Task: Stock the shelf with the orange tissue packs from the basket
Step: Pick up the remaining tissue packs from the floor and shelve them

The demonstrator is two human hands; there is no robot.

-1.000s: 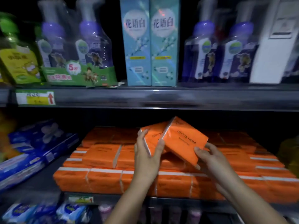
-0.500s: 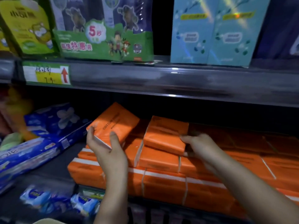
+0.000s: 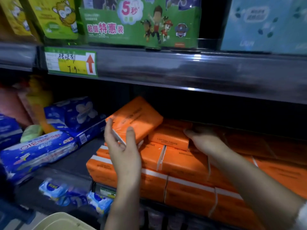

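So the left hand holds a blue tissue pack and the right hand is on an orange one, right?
No, the tilted pack in the left hand is orange, not blue, as the head view shows. The right hand is on another orange pack.

Left hand [image 3: 123,151] grips an orange pack [image 3: 136,118] between thumb and fingers [image 3: 108,135]; right hand [image 3: 205,141] reaches forward, palm down.

Glossy plastic-wrapped orange tissue packs [image 3: 167,163]

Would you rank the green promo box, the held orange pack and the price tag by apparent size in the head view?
green promo box
held orange pack
price tag
These last two look nearly alike.
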